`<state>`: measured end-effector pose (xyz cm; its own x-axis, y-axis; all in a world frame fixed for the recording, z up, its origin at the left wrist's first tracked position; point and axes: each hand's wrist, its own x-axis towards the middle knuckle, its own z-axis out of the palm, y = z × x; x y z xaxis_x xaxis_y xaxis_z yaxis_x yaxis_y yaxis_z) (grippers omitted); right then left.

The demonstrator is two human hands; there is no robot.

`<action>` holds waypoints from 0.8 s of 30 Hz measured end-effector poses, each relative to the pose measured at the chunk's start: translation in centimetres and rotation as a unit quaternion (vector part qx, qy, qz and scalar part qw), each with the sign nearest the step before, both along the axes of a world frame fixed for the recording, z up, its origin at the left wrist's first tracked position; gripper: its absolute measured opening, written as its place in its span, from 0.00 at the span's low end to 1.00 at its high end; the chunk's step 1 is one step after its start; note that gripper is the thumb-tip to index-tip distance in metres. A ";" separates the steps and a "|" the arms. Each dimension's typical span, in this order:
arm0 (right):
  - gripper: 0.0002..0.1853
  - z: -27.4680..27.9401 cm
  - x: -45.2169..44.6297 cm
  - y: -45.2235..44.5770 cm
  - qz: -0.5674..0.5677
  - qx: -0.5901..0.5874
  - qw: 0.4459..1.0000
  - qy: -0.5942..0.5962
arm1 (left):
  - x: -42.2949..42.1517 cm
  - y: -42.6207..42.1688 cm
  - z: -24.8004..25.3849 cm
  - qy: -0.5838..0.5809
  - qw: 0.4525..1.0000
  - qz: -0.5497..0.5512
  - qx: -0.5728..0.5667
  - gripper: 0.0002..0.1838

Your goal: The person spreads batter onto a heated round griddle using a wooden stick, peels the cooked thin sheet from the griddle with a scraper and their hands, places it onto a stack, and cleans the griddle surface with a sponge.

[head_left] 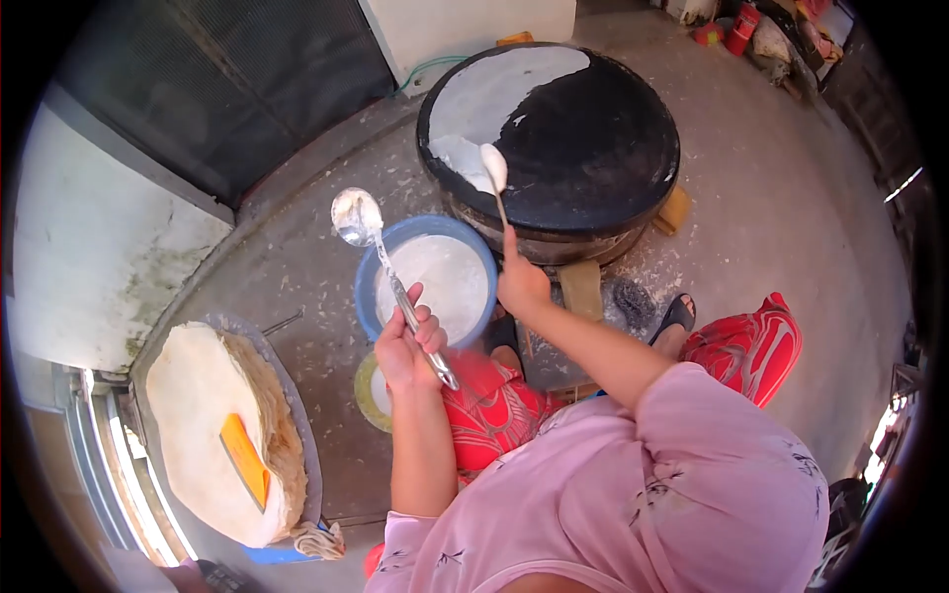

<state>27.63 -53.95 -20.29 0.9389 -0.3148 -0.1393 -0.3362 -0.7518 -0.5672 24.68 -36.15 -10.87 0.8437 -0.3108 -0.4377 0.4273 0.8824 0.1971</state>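
Note:
My left hand (pixel 413 341) is closed around the handle of a metal ladle (pixel 358 217), whose bowl is smeared with white batter. Below the ladle is a blue basin (pixel 366 306) holding white batter (pixel 435 277). My right hand (pixel 524 285) grips a thin-handled spreader (pixel 494 166), its rounded head coated white and resting at the griddle's near left part. On the large round black griddle (pixel 603 128), a white batter layer (pixel 494 89) covers the left side. The right side shows bare and dark.
Left of me stands a tall stack of thin flat pancakes (pixel 203 395), with an orange-yellow scraper (pixel 245 460) on top. A greenish bowl (pixel 374 393) is partly hidden behind my left arm. A dark screen door (pixel 217 79) and white walls border the far left.

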 end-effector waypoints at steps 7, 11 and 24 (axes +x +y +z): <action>0.38 -0.8 -1.2 1.1 0.040 -0.020 0.999 -0.012 | 0.0 -0.4 0.0 -0.008 0.999 0.008 0.031 0.19; 0.39 0.6 -3.3 -1.8 -0.017 0.002 1.000 0.025 | 0.2 0.2 -0.5 -0.006 1.000 -0.004 0.022 0.19; 0.40 0.9 -7.9 -5.5 -0.040 -0.006 0.998 0.041 | 0.2 -0.5 -0.3 -0.017 0.998 -0.006 0.052 0.18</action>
<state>19.72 -59.45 -19.44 0.8966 -0.3898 -0.2100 -0.4397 -0.7282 -0.5258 24.91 -36.63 -11.15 0.8551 -0.2754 -0.4392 0.4294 0.8510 0.3025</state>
